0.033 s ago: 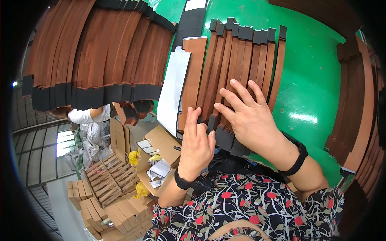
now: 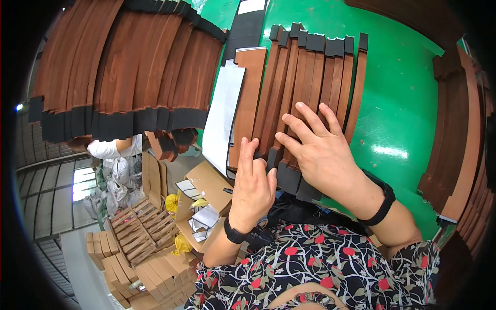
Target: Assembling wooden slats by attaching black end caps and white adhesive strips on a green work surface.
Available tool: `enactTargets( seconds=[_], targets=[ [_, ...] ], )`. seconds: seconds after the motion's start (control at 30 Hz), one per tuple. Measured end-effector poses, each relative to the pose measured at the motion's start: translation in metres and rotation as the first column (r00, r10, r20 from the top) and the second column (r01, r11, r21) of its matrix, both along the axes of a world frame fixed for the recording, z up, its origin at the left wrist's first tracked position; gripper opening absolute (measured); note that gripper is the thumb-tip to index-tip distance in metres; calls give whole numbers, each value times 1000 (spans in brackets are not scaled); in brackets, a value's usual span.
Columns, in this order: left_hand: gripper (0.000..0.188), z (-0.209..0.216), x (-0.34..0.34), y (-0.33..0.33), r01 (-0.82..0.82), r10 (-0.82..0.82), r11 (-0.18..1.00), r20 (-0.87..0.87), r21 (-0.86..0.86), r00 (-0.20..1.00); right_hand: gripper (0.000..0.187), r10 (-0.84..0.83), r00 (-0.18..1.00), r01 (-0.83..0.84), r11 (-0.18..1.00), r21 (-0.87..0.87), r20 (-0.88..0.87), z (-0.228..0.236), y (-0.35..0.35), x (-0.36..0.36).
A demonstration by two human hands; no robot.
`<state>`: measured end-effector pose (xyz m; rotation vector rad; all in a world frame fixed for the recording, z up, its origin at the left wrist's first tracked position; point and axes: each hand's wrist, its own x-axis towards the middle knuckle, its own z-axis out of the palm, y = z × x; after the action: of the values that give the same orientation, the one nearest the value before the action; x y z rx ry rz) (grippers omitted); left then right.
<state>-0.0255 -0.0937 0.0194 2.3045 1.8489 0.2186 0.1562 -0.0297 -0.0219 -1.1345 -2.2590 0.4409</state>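
Observation:
A row of reddish-brown wooden slats (image 2: 309, 77) with black ends stands side by side on the green tabletop. My right hand (image 2: 325, 155) lies across the near part of the row, fingers spread over the upper edges. At the row's near left corner is my left hand (image 2: 252, 188), its fingers stretched upward against the wood and its thumb apart, beside a black end. A wider brown board (image 2: 250, 88) lies along the left of the row, next to a white sheet (image 2: 222, 113). Neither hand grips anything. The slats' near ends are partly hidden by my hands.
A large stack of similar slats (image 2: 139, 67) fills the left, and more brown pieces (image 2: 454, 129) stand at the right. The green tabletop (image 2: 392, 113) has a shiny surface. Below left are an open carton (image 2: 209, 181), a wooden pallet (image 2: 142, 227) and a person in a white sleeve (image 2: 111, 148).

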Motion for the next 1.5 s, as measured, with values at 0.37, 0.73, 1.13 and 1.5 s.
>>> enactTargets(
  seconds=[0.37, 0.73, 1.13, 1.5],
  targets=[
    [18, 2, 0, 1, -25, 24, 1000, 32, 13, 999, 38, 2, 1000, -2, 999, 37, 15, -5, 1, 2],
    [14, 22, 3, 0, -95, 90, 994, 106, 48, 990, 37, -3, 999, 2, 1000, 29, 42, -6, 2, 2],
    [20, -2, -1, -9, -141, 134, 989, 142, 43, 981, 35, -9, 1000, 9, 999, 33, 17, -5, 1, 2],
    [23, -3, -4, -9, -117, 110, 991, 105, 64, 988, 35, -11, 1000, 12, 1000, 28, -4, -6, 1, 0]
  ],
)
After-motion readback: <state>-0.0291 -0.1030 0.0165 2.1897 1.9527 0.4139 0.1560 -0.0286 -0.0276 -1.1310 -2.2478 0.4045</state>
